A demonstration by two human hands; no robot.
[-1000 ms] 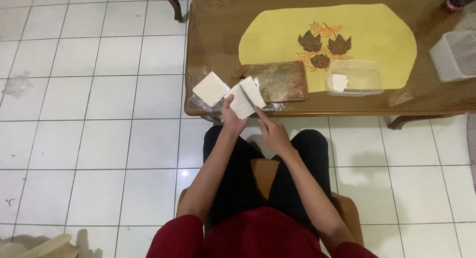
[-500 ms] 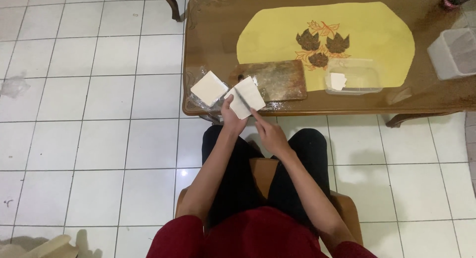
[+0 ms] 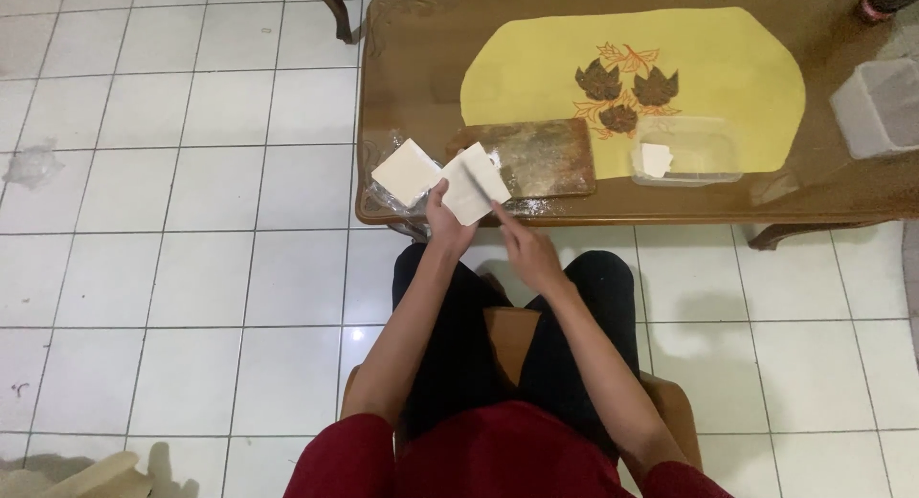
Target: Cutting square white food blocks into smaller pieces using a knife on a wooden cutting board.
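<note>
Head view looks straight down on a seated person in a red top and dark trousers; the left hand (image 3: 446, 222) holds up a thin white square sheet (image 3: 474, 183) just above centre of the frame, fingers closed on its lower edge; the sheet is tilted, turned like a diamond with one corner toward the top of the frame, and being square it has no clear long axis; a thin dark line crosses it slantwise, and what that is cannot be told; the right hand (image 3: 529, 254) sits just right of and below the sheet, fingers loosely drawn together, apparently apart from it; whether it pinches anything cannot be told. Just left of the sheet a stack of white squares (image 3: 407, 172) lies on clear wrapping at the near corner of the brown wooden counter (image 3: 412, 67); a floured wooden board (image 3: 538, 157) lies beside it; farther right stands a clear plastic tub (image 3: 687, 150) on a yellow mat (image 3: 728, 67) with a leaf pattern. White floor tiles (image 3: 172, 268) fill the left and bottom.
</note>
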